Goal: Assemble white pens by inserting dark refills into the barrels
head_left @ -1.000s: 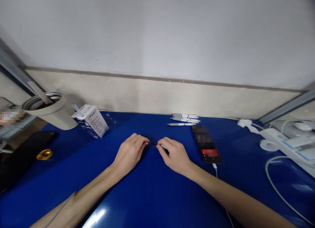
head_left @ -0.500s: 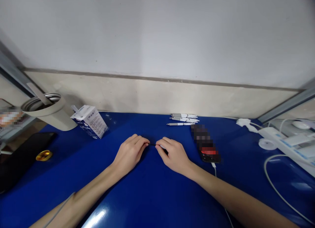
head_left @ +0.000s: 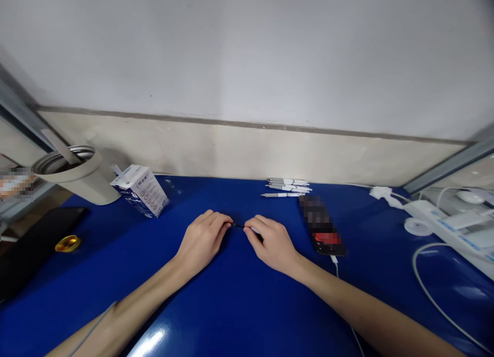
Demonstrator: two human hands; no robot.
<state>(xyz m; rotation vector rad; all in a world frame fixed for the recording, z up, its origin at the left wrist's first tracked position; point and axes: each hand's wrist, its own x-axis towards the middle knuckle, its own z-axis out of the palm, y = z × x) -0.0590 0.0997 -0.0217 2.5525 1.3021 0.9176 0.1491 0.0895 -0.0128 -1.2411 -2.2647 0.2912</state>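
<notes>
Near the middle of the blue table, a pen [head_left: 239, 225] lies crosswise between my two hands, mostly covered by fingers. Only a thin dark stretch of it shows in the gap. My left hand [head_left: 204, 238] is closed, thumb and fingertips pinched at the pen's left end; whether a small part sits inside that pinch is hidden. My right hand [head_left: 273, 242] wraps round the pen's thicker body, with a bit of white and dark showing at the fingers. Several white-and-grey pens [head_left: 287, 186] lie in a group by the wall, beyond my right hand.
Right of my right hand lies a phone [head_left: 328, 238] with a white cable. A power strip [head_left: 443, 223] stands at the far right. On the left are a printed box [head_left: 144, 190], a pale bin [head_left: 90, 179], a yellow roll [head_left: 68, 244] and a black flat object [head_left: 38, 244].
My left fingertips have shifted slightly left, so a little more of the thin dark part shows between the hands. My right hand keeps its place.
</notes>
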